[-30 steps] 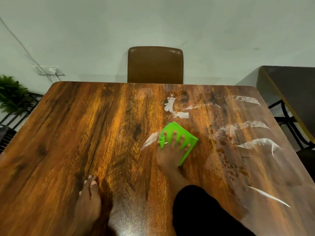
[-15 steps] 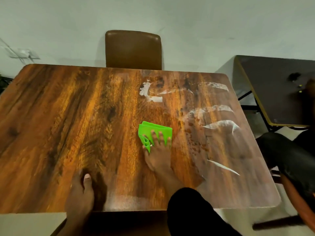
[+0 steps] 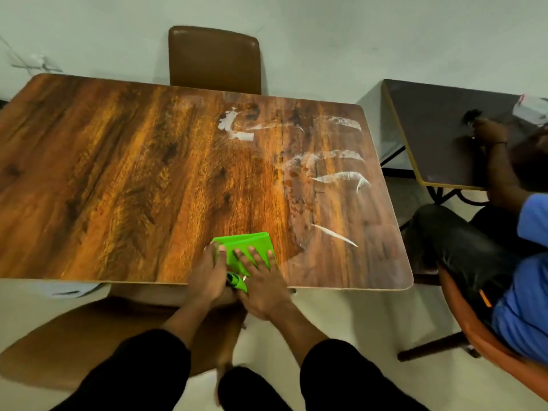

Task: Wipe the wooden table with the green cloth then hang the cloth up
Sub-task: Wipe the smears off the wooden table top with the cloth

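The folded green cloth (image 3: 247, 247) lies at the near edge of the wooden table (image 3: 118, 179), a corner hanging over the edge. My right hand (image 3: 261, 280) presses flat on the cloth with fingers spread. My left hand (image 3: 207, 277) grips the cloth's left side at the table edge. White wet streaks (image 3: 341, 176) mark the table's right half.
A brown chair (image 3: 215, 59) stands at the table's far side, another brown seat (image 3: 89, 336) below the near edge. To the right, a seated person in a blue top (image 3: 522, 277) leans on a dark table (image 3: 444, 134). Pale floor lies between.
The cloth and my right hand have slid back from mid-table to the near edge. My left hand moved right from the table edge onto the cloth. The view has pulled back and tilted down.
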